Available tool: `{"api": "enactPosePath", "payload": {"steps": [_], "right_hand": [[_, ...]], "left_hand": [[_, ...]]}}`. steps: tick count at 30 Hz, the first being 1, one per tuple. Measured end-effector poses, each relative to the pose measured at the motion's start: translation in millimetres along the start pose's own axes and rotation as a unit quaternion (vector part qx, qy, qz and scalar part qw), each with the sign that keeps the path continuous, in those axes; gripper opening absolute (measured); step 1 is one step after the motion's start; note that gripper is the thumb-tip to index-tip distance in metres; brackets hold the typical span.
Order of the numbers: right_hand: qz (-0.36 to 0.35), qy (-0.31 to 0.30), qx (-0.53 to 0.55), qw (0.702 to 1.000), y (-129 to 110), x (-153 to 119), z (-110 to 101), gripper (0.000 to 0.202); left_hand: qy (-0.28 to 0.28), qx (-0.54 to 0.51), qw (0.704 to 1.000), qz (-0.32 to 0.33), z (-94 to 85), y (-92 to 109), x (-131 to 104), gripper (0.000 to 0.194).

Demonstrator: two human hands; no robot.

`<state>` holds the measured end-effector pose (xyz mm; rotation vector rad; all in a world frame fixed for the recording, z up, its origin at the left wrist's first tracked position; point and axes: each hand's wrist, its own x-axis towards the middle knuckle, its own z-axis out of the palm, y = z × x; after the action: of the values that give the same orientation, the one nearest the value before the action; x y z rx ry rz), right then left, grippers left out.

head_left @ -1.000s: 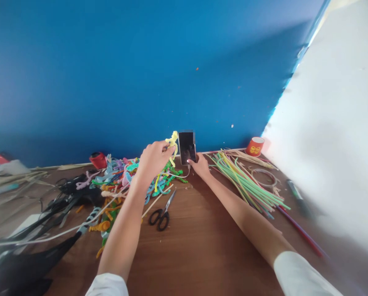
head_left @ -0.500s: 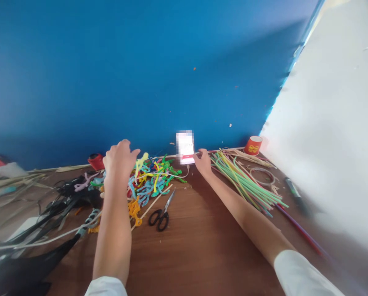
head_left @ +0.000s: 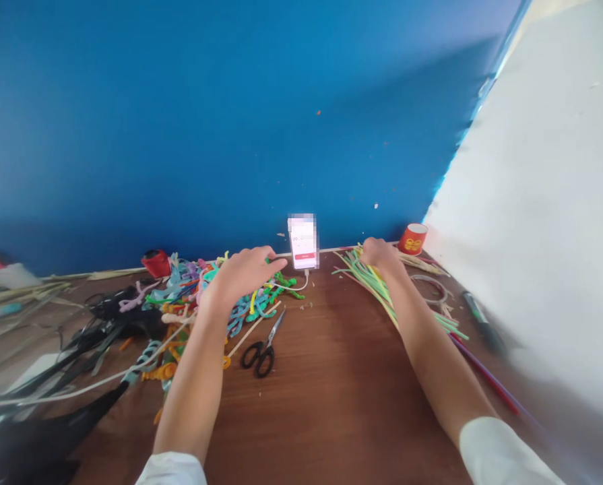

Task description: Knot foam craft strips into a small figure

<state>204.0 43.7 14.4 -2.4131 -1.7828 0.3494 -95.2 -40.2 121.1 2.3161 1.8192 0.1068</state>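
Observation:
My left hand (head_left: 245, 275) hovers palm down over a heap of bent, many-coloured pipe cleaners (head_left: 248, 313), its thumb apart from the fingers and nothing visible in it. On the right, my right hand (head_left: 381, 256) has curled fingers at the far end of a bundle of long, straight pipe cleaners (head_left: 445, 325), mostly pale green with some yellow. Its fingertips are hidden among them. A lit phone (head_left: 304, 248) leans upright against the blue wall between my hands. Black-handled scissors (head_left: 264, 351) lie open on the brown table (head_left: 321, 404), nearer to me.
Behind the bundle stands a red paper cup (head_left: 413, 239), with a roll of tape (head_left: 429, 288) and a marker (head_left: 483, 323) close by. A thin stick (head_left: 253, 329) lies by the scissors. Black items and a white cable (head_left: 89, 392) spread over the left side.
My left hand has come down and right over the heap. My right hand has left the phone's side and moved right onto the bundle of straight pipe cleaners.

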Motion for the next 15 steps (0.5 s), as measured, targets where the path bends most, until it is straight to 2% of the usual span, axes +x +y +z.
{"api": "enactPosePath", "payload": {"steps": [2,5,7,15], "right_hand": [[0.003,-0.038,-0.022,0.999,11.7,4.3,-3.3,0.033],[-0.041,-0.102,-0.039,0.993,24.7,10.0,-2.5,0.036],[-0.072,-0.131,-0.046,0.988,29.9,12.7,-0.2,0.036],[-0.122,-0.133,-0.068,0.981,34.4,16.0,-0.8,0.038]], "left_hand": [[-0.016,-0.012,0.999,0.026,7.1,8.8,2.0,0.050],[-0.043,-0.020,0.996,0.080,15.9,21.4,3.7,0.047],[-0.054,-0.018,0.994,0.093,20.0,26.4,4.2,0.047],[-0.065,-0.008,0.994,0.084,35.3,33.1,8.7,0.045]]}}
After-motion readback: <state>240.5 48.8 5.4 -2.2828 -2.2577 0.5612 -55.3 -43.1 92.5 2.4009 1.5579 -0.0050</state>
